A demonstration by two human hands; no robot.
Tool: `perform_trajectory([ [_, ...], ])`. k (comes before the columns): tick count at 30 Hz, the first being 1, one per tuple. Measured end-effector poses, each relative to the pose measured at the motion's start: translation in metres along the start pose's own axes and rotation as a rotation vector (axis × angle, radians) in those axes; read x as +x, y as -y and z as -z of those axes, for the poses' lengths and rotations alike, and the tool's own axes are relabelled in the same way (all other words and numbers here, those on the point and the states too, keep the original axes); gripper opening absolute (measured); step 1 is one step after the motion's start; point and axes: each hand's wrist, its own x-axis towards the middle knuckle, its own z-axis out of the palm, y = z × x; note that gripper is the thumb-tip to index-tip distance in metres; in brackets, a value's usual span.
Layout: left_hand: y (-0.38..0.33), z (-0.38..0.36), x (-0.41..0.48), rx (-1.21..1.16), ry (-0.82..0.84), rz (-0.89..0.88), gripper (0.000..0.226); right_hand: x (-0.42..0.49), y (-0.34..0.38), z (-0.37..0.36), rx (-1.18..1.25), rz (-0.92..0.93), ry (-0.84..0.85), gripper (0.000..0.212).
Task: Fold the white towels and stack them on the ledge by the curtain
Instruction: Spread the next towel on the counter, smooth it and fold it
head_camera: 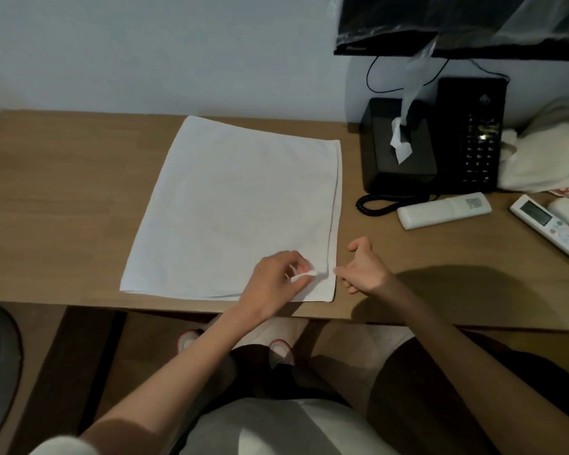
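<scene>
Across the middle of the wooden desk the white towel is lying flat. Doubled edges are showing along its right and near sides, so it is looking folded at least once already, and it is probably being kept smooth so the next fold comes out square. To the right, well apart from it, a black telephone and a black tissue box are standing against the far wall. Two white remotes are lying nearer, leaving the towel room to be worked.

At the towel's near right corner the left hand is resting on the cloth. Its thumb and fingertips are pinching a small white bit of the towel, a label or a turned-up corner, I cannot tell which. It is likely being tucked or lifted before folding. The right hand is hovering just beside the right hem, fingers loosely curled and holding nothing. Its forefinger is reaching to the edge, seemingly readying to take that side. Neither ledge nor curtain is showing, so stacking is looking some way off.
</scene>
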Motion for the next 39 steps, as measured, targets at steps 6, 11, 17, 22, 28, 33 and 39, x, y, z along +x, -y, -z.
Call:
perform_trajectory([
  [6,-0.009,-0.009,0.002,-0.043,-0.096,-0.023,0.01,-0.01,-0.008,-0.011,0.133,-0.033,0.029,0.044],
  [11,-0.006,-0.019,-0.005,-0.1,-0.152,-0.026,0.009,-0.018,-0.004,-0.014,0.56,-0.108,0.152,0.047],
  [17,-0.003,-0.023,-0.01,-0.153,-0.172,-0.025,0.006,-0.022,-0.005,-0.015,0.736,-0.153,0.17,0.038],
  [22,0.001,-0.02,-0.006,-0.168,-0.12,-0.005,0.011,-0.023,-0.005,-0.006,0.731,-0.144,0.255,0.033],
  [28,0.003,-0.017,-0.001,-0.101,-0.032,-0.009,0.014,-0.028,-0.008,-0.001,0.733,-0.073,0.342,0.033],
  [33,0.003,-0.019,0.005,-0.065,-0.024,0.053,0.018,-0.036,-0.015,-0.011,0.383,0.222,0.144,0.04],
  [39,0.007,-0.019,0.004,-0.129,-0.032,0.099,0.015,-0.037,-0.014,-0.022,0.162,0.422,-0.101,0.03],
])
